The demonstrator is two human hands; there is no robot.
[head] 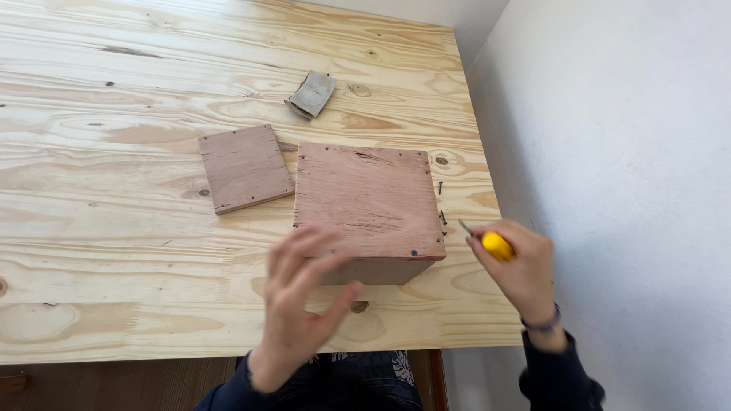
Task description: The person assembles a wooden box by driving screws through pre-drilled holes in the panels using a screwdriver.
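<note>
The wooden box (369, 209) stands near the right end of the pine table (114, 91), close to the near edge, with its reddish-brown top panel facing up. Small screw heads show along that panel's edges, one at the near right corner. The box is closed from this view, so what lies inside cannot be told.

The left hand (301, 301) is blurred, its fingers spread open at the box's near left corner, touching or just short of the wood; it grips nothing. The right hand (518, 266) is closed around a yellow-handled screwdriver (491, 242), whose metal tip points up and left toward the box's right side.

To do this well, I judge the open hand should press flat on the panel to keep the box from sliding, while the tip seats squarely in a screw head before any turning, held upright so it does not slip and mark the wood.

Just right of the box, a few loose dark screws (441, 199) lie on the table. Left of the box, just beside it, lies a smaller square wooden panel (245, 167). Farther away rests a folded scrap of sandpaper (311, 95).
</note>
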